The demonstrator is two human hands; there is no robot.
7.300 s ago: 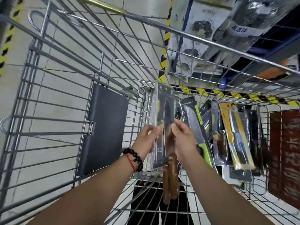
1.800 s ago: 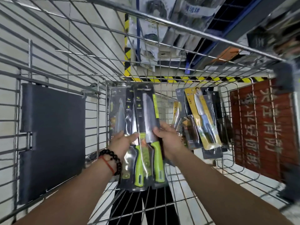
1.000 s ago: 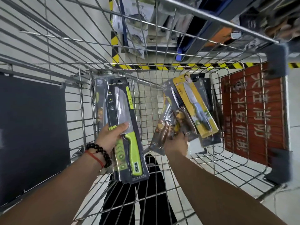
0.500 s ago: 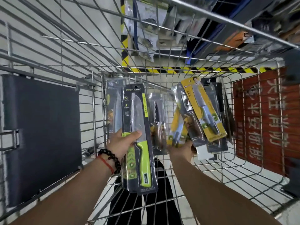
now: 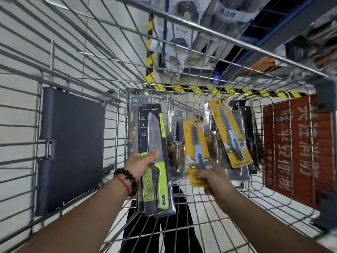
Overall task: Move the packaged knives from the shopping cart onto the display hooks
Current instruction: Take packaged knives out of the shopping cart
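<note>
On the far left I see a dark grey flap (image 5: 71,148) hanging on the wire side of the shopping cart (image 5: 237,39). Next comes my left hand (image 5: 140,164), with a black bead bracelet (image 5: 127,179) and a red string on the wrist. Its fingers and thumb are curled tight around a stack of packs, and the front one is a green-handled knife pack (image 5: 155,157), standing almost straight up. Behind it, a saw-toothed knife pack (image 5: 176,139) leans on the cart's back wall. Then my right hand (image 5: 211,177) pinches the bottom of a yellow knife pack (image 5: 197,148) with curled fingers and lifts it up. A second yellow knife pack (image 5: 230,136) leans tilted just to its right, on top of more dark packs in the cart's corner. On the far right is a red sign (image 5: 299,148) with pale writing.
</note>
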